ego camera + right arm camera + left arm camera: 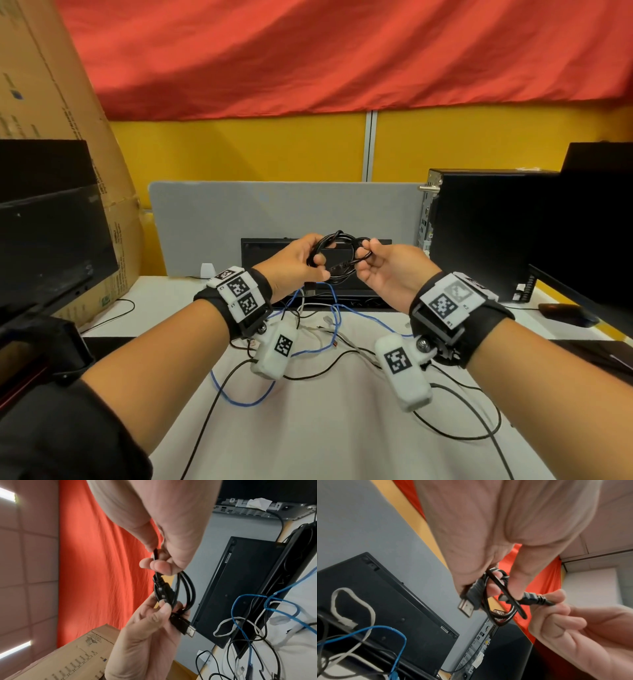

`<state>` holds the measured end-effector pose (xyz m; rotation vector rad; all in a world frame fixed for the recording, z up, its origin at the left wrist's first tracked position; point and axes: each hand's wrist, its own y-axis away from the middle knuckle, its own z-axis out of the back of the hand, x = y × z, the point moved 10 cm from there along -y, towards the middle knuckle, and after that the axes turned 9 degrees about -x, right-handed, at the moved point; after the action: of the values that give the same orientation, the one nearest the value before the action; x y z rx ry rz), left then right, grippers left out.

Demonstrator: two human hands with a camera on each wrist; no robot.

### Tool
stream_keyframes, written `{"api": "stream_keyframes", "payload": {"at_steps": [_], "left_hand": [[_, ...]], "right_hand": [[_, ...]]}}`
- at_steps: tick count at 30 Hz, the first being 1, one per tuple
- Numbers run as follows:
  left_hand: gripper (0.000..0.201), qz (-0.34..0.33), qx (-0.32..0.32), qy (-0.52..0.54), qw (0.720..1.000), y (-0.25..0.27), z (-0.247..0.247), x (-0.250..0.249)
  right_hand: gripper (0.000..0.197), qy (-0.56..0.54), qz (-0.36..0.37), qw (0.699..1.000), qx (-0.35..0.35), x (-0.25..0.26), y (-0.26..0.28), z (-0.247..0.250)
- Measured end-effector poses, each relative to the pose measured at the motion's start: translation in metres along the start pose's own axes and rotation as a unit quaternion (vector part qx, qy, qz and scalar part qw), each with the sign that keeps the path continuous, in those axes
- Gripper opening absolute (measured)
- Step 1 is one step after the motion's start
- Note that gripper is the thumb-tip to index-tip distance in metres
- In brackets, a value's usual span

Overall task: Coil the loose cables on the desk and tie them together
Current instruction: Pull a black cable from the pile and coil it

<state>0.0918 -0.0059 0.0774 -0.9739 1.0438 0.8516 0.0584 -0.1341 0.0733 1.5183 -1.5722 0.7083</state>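
Observation:
A black cable coil [342, 245] hangs in the air between both hands, above the desk's far side. My left hand [317, 255] grips the bundled loops [503, 609], and one flat metal-tipped plug [467, 605] sticks out below its fingers. My right hand [368, 248] pinches the cable just behind the other plug [537, 599]. In the right wrist view the right hand [154, 559] holds the cable from above and the left hand [169, 608] holds the coil [187, 588] from below. Loose blue cable [239, 397], black cable [462, 435] and white cable [342, 337] lie tangled on the white desk [325, 445].
A black keyboard [263, 251] leans on the grey divider [239, 212] behind the hands. A black computer case [479, 233] and a mouse [565, 313] are at the right. At the left are a dark monitor [51, 240] and a cardboard box [34, 85].

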Motion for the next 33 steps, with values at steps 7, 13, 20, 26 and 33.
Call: {"api": "stream_keyframes", "payload": {"at_steps": [7, 13, 20, 26, 33], "left_hand": [[0.050, -0.018, -0.091, -0.103, 0.990, -0.003, 0.018, -0.001], [0.050, 0.031, -0.113, 0.063, 0.991, 0.003, 0.018, -0.001], [0.049, 0.056, -0.073, 0.206, 0.974, 0.007, -0.011, -0.005], [0.047, 0.057, -0.121, 0.205, 0.970, 0.005, -0.006, 0.002], [0.022, 0.037, -0.141, 0.234, 0.961, 0.004, -0.015, 0.001]], "right_hand": [[0.022, 0.110, 0.010, 0.994, -0.014, 0.000, -0.007, 0.006], [0.009, 0.542, 0.324, 0.774, -0.037, 0.044, -0.002, 0.000], [0.009, 0.315, 0.304, 0.895, -0.087, 0.041, -0.013, 0.024], [0.012, 0.097, 0.154, 0.983, -0.025, 0.014, -0.007, 0.009], [0.007, 0.091, 0.115, 0.985, -0.087, -0.001, -0.005, 0.015]]}}
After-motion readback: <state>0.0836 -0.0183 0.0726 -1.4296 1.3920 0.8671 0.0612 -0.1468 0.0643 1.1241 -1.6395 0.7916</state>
